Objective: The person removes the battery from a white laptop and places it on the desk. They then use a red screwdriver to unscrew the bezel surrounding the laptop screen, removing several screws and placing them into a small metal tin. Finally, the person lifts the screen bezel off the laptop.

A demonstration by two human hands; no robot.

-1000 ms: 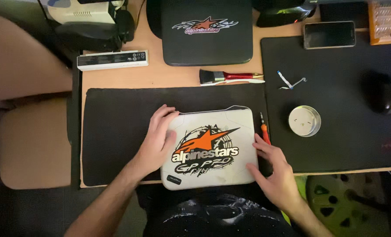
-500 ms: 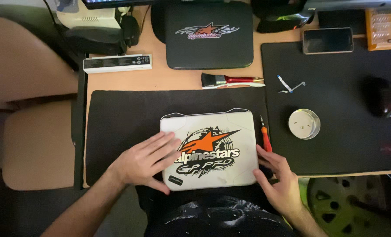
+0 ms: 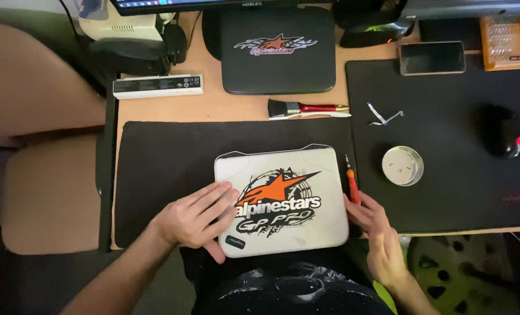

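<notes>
My left fingers [image 3: 216, 201] lie spread and flat on the lid of the white laptop [image 3: 283, 198], over its left edge, with the thumb at the near left corner. They press; they clasp nothing. My left hand [image 3: 193, 220] rests partly on the black mat [image 3: 167, 163] under the laptop.

My right fingers [image 3: 359, 207] are loosely extended against the laptop's right edge, touching it near the lower right corner. They are open and enclose nothing. My right hand [image 3: 382, 245] reaches past the near edge of the worktop [image 3: 236, 105].

The laptop is closed, lid up, bearing an orange star graphic. It lies flat on the black mat, at that mat's near right part, directly before me.

Just right of the laptop, an orange-handled screwdriver [image 3: 351, 182] lies along its right edge, its handle close to my right fingertips; I cannot tell whether they touch it.

Further right of the laptop, on a second dark mat [image 3: 446, 99], stands a small round metal tin [image 3: 402, 165]. Beyond the tin lie a thin white ribbon cable [image 3: 384, 115], a phone [image 3: 432, 58] face up, and a black mouse [image 3: 501, 139].

Behind the laptop, a red-handled brush [image 3: 306, 108] lies on the bare worktop. Behind the brush lies a black case [image 3: 277, 49] with a star graphic. Behind and left of the laptop lies a long white battery pack [image 3: 157, 86].
</notes>
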